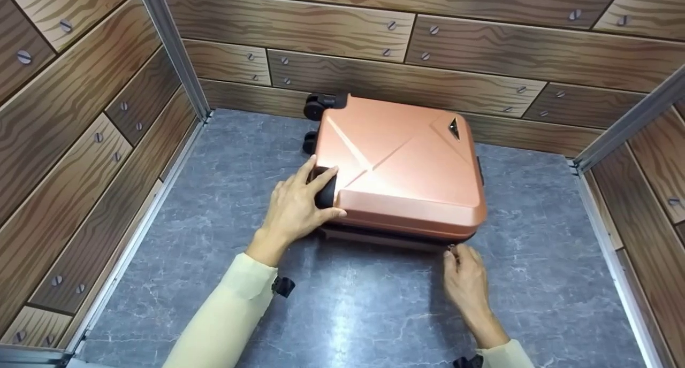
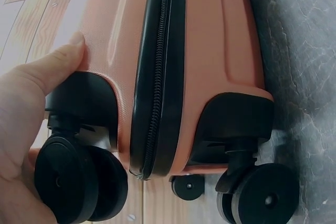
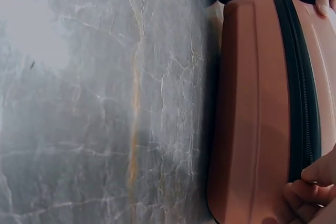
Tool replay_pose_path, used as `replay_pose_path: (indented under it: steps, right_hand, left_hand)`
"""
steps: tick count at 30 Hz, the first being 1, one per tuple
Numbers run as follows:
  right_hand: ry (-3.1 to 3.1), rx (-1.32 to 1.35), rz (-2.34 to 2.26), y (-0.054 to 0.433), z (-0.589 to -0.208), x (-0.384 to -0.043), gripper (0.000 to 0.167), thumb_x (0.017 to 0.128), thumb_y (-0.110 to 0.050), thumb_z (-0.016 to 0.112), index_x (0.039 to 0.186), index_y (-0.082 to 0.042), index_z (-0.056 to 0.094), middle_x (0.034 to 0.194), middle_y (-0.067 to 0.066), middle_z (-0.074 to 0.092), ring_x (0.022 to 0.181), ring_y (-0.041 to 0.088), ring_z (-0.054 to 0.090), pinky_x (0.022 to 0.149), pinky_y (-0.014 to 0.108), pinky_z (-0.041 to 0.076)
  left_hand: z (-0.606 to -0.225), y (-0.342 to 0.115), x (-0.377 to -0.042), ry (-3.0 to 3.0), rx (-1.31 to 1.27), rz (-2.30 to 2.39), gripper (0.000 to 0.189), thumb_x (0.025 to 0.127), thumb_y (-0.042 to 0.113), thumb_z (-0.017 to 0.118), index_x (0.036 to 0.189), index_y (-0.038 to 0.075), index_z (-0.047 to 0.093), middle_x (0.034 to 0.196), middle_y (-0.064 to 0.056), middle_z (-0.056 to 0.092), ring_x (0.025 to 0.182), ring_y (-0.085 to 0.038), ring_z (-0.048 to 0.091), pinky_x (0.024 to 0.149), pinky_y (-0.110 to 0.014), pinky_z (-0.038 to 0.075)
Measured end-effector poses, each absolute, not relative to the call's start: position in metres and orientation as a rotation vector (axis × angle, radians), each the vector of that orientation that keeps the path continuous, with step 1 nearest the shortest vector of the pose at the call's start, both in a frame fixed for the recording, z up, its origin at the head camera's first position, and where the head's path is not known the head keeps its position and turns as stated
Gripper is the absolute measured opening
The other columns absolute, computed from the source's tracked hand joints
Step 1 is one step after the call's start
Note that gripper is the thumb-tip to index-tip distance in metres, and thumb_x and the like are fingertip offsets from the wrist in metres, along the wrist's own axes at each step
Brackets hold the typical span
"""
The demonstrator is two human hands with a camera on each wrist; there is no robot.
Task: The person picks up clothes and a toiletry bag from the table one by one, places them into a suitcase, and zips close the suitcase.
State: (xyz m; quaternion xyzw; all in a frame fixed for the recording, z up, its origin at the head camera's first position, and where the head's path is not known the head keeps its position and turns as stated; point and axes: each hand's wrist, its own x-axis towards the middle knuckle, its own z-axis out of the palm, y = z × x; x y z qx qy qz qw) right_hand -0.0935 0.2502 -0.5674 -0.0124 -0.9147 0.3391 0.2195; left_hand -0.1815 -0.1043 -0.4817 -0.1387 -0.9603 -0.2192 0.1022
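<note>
A copper-pink hard-shell suitcase [image 1: 396, 154] lies flat on the floor, its black wheels [image 1: 314, 107] toward the left. My left hand [image 1: 294, 202] grips its near-left corner, around the black wheel mount, with the thumb on the side of the shell. In the left wrist view, that thumb presses the shell above a black caster wheel [image 2: 65, 179]. A dark zipper [image 2: 159, 72] runs along the suitcase's edge. At the near-right corner, my right hand [image 1: 466, 274] pinches a small zipper pull [image 1: 451, 247]. The fingers mostly hide the pull in the right wrist view.
Grey marbled floor [image 1: 257, 138] surrounds the suitcase. Wood-patterned panels [image 1: 342, 68] form walls at the back, left and right, joined by metal corner posts [image 1: 179, 47]. The back wall stands close behind the suitcase.
</note>
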Motion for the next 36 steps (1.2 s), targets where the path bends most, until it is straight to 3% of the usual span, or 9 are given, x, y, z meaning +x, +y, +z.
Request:
replay_pose_path:
  steps: [9,17,27,36]
  right_hand:
    - [-2.5,-0.127,1.029,0.248,-0.572,-0.095,0.015,0.095,0.002,0.063,0.082,-0.002,0.06,0.081,0.012,0.059,0.078,0.029,0.055,0.072,0.044,0.043]
    - [-2.514,-0.102,0.859,0.237,-0.574,-0.095,0.019,0.098,-0.003,0.06,0.081,-0.005,0.051,0.075,0.015,0.053,0.068,0.044,0.056,0.062,0.061,0.044]
    - [-2.479,-0.034,0.832,0.235,-0.577,-0.094,0.014,0.1,-0.004,0.061,0.086,-0.003,0.056,0.082,0.017,0.06,0.071,0.048,0.061,0.062,0.063,0.046]
    - [-2.526,-0.094,0.795,0.257,-0.577,-0.095,0.02,0.098,-0.006,0.061,0.081,-0.004,0.052,0.073,0.019,0.056,0.069,0.053,0.059,0.061,0.064,0.043]
  left_hand:
    - [-0.482,-0.105,-0.182,-2.837,-0.41,-0.66,0.093,0.078,0.074,0.078,0.159,0.044,0.044,0.173,-0.008,0.03,0.139,-0.046,0.054,0.115,-0.066,0.04]
    - [-0.482,-0.105,-0.181,-2.83,-0.402,-0.67,0.093,0.077,0.073,0.079,0.159,0.044,0.045,0.173,-0.008,0.031,0.139,-0.046,0.054,0.115,-0.066,0.04]
    - [-0.482,-0.103,-0.182,-2.816,-0.407,-0.656,0.093,0.078,0.074,0.079,0.159,0.045,0.045,0.173,-0.007,0.032,0.137,-0.046,0.056,0.114,-0.065,0.041]
    - [-0.482,-0.106,-0.182,-2.821,-0.422,-0.639,0.091,0.08,0.074,0.077,0.159,0.046,0.043,0.173,-0.007,0.03,0.137,-0.046,0.056,0.114,-0.064,0.042]
